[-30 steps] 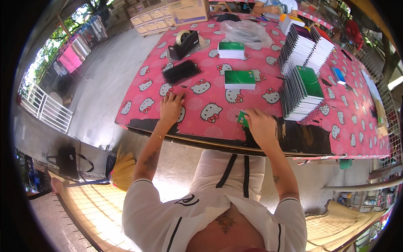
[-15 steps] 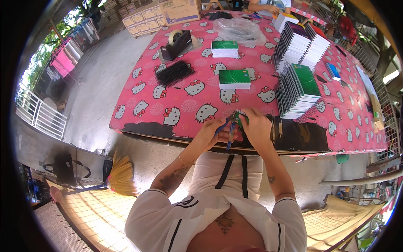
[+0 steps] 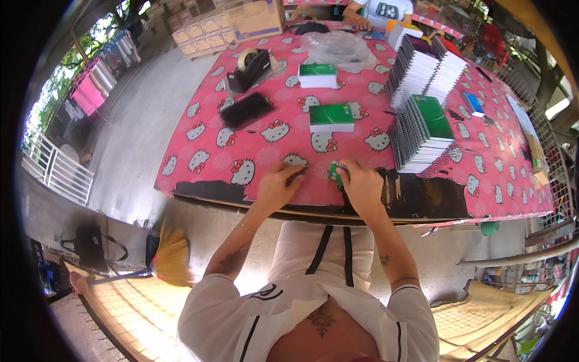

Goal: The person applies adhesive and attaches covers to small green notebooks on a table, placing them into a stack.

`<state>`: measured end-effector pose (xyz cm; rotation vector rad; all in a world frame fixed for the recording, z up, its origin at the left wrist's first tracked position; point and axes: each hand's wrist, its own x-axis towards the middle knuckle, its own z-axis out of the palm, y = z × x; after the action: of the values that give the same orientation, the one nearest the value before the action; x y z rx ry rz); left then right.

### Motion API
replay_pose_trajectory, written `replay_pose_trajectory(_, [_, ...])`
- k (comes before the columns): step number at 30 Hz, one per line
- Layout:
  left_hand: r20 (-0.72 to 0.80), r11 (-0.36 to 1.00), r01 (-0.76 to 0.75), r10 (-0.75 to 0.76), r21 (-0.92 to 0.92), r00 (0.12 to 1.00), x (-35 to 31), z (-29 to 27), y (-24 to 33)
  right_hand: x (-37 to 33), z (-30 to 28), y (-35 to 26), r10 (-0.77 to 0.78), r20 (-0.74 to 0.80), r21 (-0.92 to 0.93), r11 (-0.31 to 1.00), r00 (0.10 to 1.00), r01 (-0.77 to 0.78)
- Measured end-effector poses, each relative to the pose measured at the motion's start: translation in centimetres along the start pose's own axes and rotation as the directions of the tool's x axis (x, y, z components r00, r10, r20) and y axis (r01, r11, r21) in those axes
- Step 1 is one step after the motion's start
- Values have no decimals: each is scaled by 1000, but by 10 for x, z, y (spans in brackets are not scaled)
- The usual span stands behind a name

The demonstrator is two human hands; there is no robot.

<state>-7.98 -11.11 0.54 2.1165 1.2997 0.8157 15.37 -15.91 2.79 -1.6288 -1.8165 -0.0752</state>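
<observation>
My right hand (image 3: 363, 186) is closed on a small green-covered spiral notebook (image 3: 336, 173), held just above the near edge of the table; the palm hides most of it. To its left, my left hand (image 3: 278, 186) is curled around blue-handled pliers, with only a dark bit (image 3: 297, 174) showing at the fingertips. Beyond the hands lies a short stack of green notebooks (image 3: 331, 118), and another short stack (image 3: 317, 76) sits behind it. A tall stack of spiral-bound green notebooks (image 3: 424, 134) stands right of my right hand.
A pink patterned cover (image 3: 199, 136) lies over the table, torn to black along the near edge. Black binding coils (image 3: 246, 110), a tape dispenser (image 3: 248, 71) and clear plastic (image 3: 339, 49) lie farther back. White page stacks (image 3: 416, 71) rise at right. Another person (image 3: 384, 12) sits across.
My left hand has moved left, away from the notebook, taking the pliers out from between the hands. My right hand has shifted slightly and still holds the notebook.
</observation>
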Motion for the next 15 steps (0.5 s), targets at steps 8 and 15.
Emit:
replay_pose_trajectory(8, [-10,890,-454,455,53,891,37,19,50,-8,-42,17,-29,96,-12,999,995,30])
replay_pose_trajectory(15, [-53,734,-565,592,-377,804,97,17,145,-4,-120,33,41,-208,162,987,977,-7])
